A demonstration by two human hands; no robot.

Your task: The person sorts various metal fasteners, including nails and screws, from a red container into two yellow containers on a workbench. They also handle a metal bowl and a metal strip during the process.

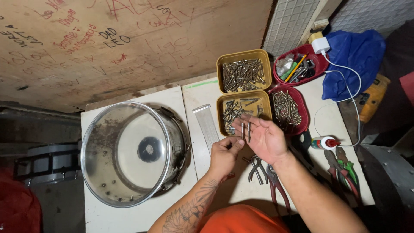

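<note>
Workshop: screw trays [244, 76], pliers [276, 183].

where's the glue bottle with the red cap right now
In the head view the glue bottle lies on its side on the white table, right of the right hand, below the red tray of screws.

The right hand [264, 137] is lying palm up, cradling long screws [246, 129]. The left hand [224, 152] is pinching one beside it, above pliers [258, 167], near a yellow tray [244, 110] and a drum shell [134, 152].
</note>
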